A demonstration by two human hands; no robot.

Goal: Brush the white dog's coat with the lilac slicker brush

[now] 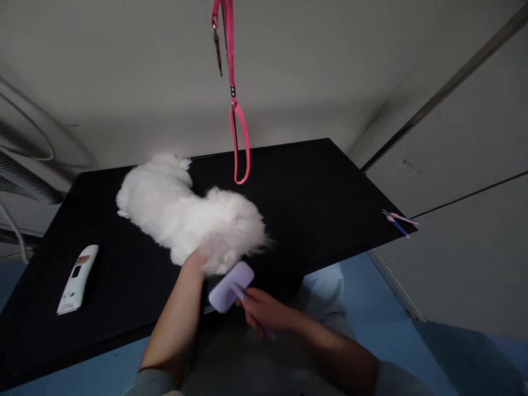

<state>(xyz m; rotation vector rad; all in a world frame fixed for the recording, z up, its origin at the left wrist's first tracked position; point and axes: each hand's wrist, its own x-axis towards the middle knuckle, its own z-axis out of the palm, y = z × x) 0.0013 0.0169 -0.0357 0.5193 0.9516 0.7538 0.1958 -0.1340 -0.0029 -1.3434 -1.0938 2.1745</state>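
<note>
A fluffy white dog (165, 203) lies stretched across the black table, its head end toward the middle and near the front edge. My left hand (208, 250) is at the dog's head, blurred and partly sunk in the fur, so its fingers cannot be made out. In my right hand (262, 311) is the handle of a lilac slicker brush (231, 286). The back of the brush head faces up, and its dark bristles show along the edge beside the dog's fur.
White clippers (78, 279) lie on the black grooming table (305, 192) at the left. Pink-and-blue nail clippers (399, 221) rest near its right corner. A pink grooming loop (242, 143) hangs above the back edge. A grey hose (28, 179) is at the far left.
</note>
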